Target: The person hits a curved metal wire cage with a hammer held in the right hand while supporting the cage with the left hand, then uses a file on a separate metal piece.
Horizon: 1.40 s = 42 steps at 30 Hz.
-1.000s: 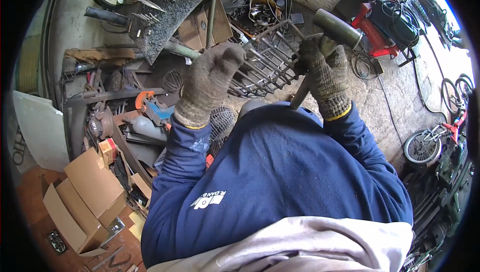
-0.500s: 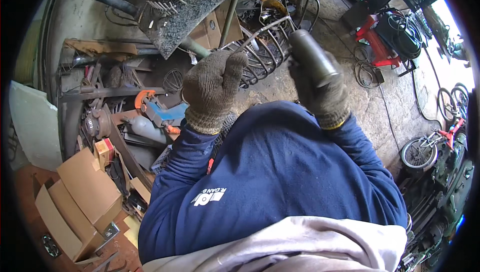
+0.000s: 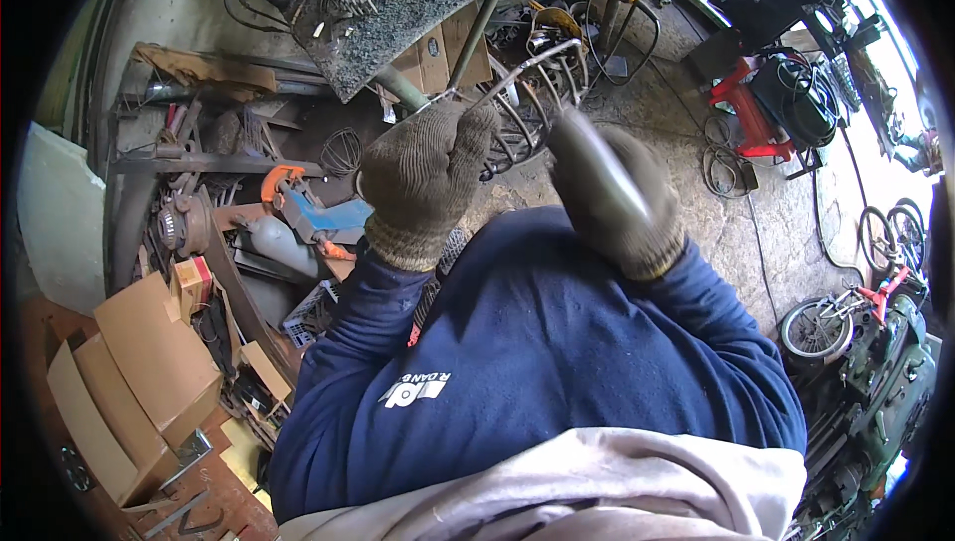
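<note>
My left hand (image 3: 418, 168), in a knitted grey-brown work glove, is closed on the near end of a metal rack (image 3: 535, 72) with a long bar and several bent rods. The rack reaches away to the upper right. In the same kind of glove, my right hand (image 3: 652, 208) is wrapped round a smooth dark grey metal cylinder (image 3: 603, 171). The cylinder is tilted and smeared by motion, its far end close to the rack's rods. I cannot tell whether they touch. The part of the rack inside my left glove is hidden.
A speckled dark work table (image 3: 398, 29) with tools on it stands ahead left. Scrap metal, a blue and orange tool (image 3: 323, 215) and open cardboard boxes (image 3: 149, 372) lie left. To the right are a red stand (image 3: 741, 113) with coiled cables and a small bicycle (image 3: 821, 330).
My right hand has tilted the cylinder and brought its far end leftward, nearer the rack. The left hand keeps its hold on the rack, and the view has shifted slightly.
</note>
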Each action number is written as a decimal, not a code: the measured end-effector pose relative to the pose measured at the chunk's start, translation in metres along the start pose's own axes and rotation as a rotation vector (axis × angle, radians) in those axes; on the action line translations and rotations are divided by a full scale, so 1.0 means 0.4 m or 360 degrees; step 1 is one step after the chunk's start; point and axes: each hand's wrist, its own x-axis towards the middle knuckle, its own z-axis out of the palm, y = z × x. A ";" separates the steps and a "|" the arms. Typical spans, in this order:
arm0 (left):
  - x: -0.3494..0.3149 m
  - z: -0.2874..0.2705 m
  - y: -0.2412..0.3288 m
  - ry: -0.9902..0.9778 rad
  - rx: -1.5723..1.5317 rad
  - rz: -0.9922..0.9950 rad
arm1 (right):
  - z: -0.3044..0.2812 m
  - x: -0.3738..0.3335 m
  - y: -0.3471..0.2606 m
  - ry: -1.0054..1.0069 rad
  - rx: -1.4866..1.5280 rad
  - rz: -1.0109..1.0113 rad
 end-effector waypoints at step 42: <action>-0.045 -0.028 0.023 -0.0019 -0.1095 -0.0784 | -0.019 -0.001 0.125 0.0422 0.0585 0.0165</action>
